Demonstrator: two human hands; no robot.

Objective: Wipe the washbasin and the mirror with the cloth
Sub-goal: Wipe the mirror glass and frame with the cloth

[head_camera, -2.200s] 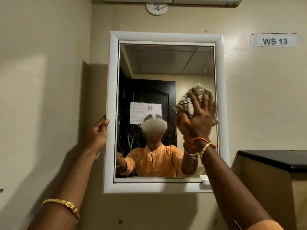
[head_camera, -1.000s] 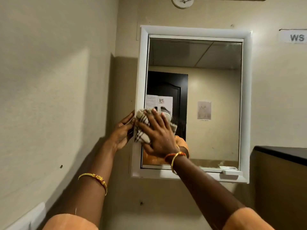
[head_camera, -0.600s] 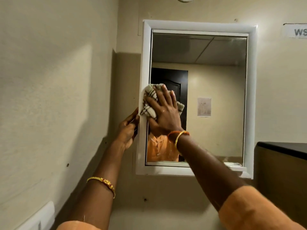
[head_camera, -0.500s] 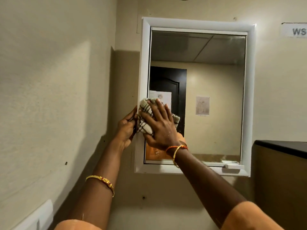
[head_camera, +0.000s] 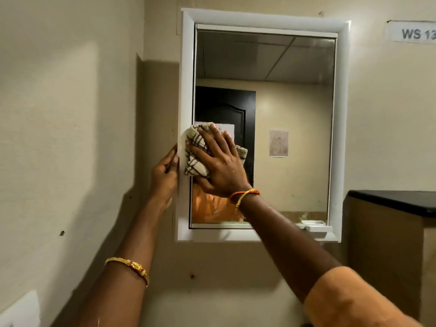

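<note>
Right, a label [head_camera: 412, 31] reading "WS 13" is sitting on the wall at the far right, cut by the picture's edge. I'm pressing the checked cloth [head_camera: 194, 159] flat against the mirror [head_camera: 290, 147] with my right hand [head_camera: 221, 168], fingers spread over it, at the glass's left edge about halfway up. The cloth is bunching out to the left of my fingers onto the white frame [head_camera: 264, 20]. My left hand [head_camera: 165, 175] is gripping the frame's outer left side, just beside the cloth.
</note>
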